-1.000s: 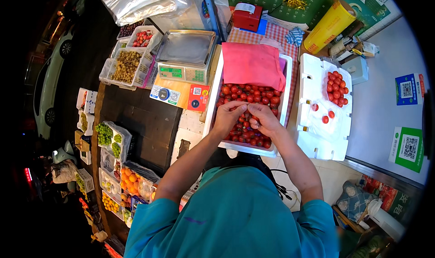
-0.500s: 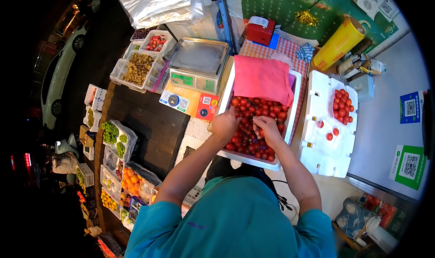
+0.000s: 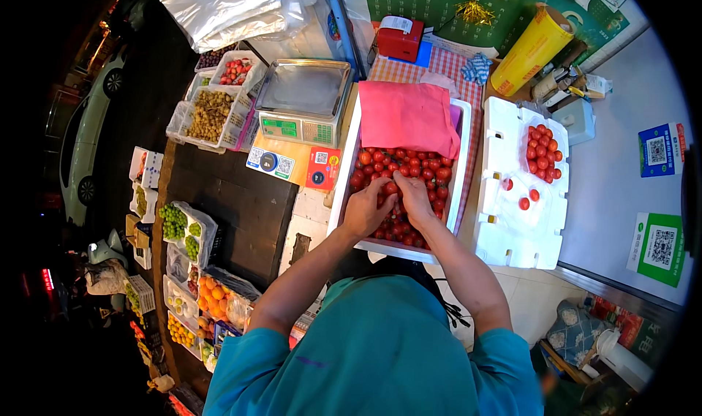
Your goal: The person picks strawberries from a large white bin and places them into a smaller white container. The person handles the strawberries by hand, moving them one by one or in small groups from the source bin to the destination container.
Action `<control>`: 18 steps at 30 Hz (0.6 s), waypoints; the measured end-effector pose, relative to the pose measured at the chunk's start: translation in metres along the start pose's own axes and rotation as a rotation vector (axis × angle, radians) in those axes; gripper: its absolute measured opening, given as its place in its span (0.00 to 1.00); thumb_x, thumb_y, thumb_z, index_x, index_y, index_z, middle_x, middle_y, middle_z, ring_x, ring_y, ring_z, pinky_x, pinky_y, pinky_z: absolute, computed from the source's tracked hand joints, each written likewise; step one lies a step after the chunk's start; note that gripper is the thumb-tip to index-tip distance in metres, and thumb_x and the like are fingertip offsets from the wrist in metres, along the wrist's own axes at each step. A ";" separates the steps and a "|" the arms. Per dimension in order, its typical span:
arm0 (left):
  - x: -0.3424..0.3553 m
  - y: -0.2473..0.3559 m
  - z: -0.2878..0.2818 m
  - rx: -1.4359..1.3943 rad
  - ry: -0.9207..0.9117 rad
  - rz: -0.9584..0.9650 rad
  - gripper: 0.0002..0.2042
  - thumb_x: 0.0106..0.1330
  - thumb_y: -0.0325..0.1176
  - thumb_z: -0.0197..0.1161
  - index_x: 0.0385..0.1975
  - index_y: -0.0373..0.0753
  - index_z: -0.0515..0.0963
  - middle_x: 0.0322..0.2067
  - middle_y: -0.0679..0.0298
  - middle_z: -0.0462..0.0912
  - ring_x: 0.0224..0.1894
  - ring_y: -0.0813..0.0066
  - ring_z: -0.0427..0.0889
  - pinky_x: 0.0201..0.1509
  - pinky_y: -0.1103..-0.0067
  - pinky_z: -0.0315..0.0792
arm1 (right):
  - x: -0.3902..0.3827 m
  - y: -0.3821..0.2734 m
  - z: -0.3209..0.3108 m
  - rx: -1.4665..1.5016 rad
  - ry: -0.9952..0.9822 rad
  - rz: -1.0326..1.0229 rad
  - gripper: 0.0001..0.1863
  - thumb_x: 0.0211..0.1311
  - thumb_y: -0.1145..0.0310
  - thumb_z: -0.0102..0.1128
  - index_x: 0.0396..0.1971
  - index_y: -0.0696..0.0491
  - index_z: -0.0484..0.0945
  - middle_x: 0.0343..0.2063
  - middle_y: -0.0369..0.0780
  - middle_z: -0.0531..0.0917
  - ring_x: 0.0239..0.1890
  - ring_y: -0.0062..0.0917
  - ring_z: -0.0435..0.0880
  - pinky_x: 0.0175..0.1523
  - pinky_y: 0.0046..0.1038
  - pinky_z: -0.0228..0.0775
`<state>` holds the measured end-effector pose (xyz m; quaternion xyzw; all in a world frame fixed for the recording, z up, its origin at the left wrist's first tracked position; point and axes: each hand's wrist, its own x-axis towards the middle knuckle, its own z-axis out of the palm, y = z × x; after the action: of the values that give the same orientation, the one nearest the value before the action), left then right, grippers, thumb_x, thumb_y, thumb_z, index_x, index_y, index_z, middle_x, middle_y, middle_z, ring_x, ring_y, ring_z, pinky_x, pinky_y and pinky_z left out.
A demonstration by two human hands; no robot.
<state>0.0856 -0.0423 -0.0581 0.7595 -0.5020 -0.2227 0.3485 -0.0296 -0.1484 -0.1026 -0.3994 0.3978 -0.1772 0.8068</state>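
Small red tomatoes (image 3: 417, 166) fill a white foam box (image 3: 464, 134) in front of me. A folded pink sheet (image 3: 406, 112) covers the box's far part. My left hand (image 3: 364, 210) is over the tomatoes, its thumb and fingers closed around a single tomato (image 3: 391, 188). Right beside it, my right hand (image 3: 415, 198) bends its fingers together, the tips close to that same tomato. Whether the right fingers hold anything is hidden. To the right, a clear plastic tray (image 3: 542, 153) of tomatoes and another clear tray with a few tomatoes (image 3: 524, 204) rest on a white foam lid (image 3: 497, 233).
A weighing scale (image 3: 303, 87) stands left of the box, beyond payment cards (image 3: 322, 169). Trays of grapes (image 3: 210, 114) and oranges (image 3: 213, 297) lie farther left. A yellow roll of film (image 3: 532, 50) and a red printer (image 3: 400, 39) are at the back.
My hands have come closer together over the tomatoes, and a tomato now shows in the left fingers. The whole view has shifted slightly, with the surroundings moving left and up.
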 end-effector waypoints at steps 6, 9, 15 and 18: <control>-0.018 -0.025 -0.007 -1.527 -0.150 -0.590 0.16 0.73 0.45 0.57 0.52 0.43 0.75 0.31 0.68 0.78 0.26 0.78 0.71 0.29 0.80 0.65 | 0.000 -0.008 -0.029 -1.248 0.113 -0.375 0.19 0.62 0.57 0.67 0.47 0.54 0.85 0.32 0.48 0.87 0.40 0.45 0.87 0.46 0.41 0.79; -0.024 -0.032 -0.011 -1.569 -0.188 -0.704 0.14 0.74 0.47 0.52 0.49 0.45 0.75 0.29 0.68 0.76 0.23 0.79 0.67 0.25 0.82 0.58 | 0.006 -0.021 -0.021 -1.285 0.262 -0.661 0.17 0.59 0.64 0.67 0.46 0.54 0.84 0.32 0.48 0.87 0.37 0.43 0.87 0.43 0.43 0.79; -0.020 -0.025 -0.016 -1.742 -0.215 -0.631 0.12 0.78 0.47 0.51 0.48 0.47 0.74 0.35 0.66 0.79 0.23 0.80 0.68 0.21 0.85 0.62 | 0.045 -0.027 -0.007 -1.739 0.083 -0.506 0.08 0.54 0.72 0.65 0.33 0.60 0.81 0.28 0.51 0.87 0.32 0.44 0.89 0.36 0.43 0.80; -0.020 -0.023 -0.021 -1.779 -0.186 -0.625 0.13 0.80 0.47 0.48 0.47 0.47 0.74 0.36 0.66 0.79 0.24 0.80 0.68 0.21 0.85 0.62 | 0.044 -0.029 -0.012 -1.780 0.095 -0.478 0.09 0.54 0.71 0.66 0.33 0.60 0.81 0.28 0.51 0.87 0.32 0.43 0.89 0.36 0.43 0.80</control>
<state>0.1063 -0.0119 -0.0611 0.2944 0.0525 -0.6667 0.6828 -0.0108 -0.1989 -0.1065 -0.9364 0.3270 0.0158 0.1266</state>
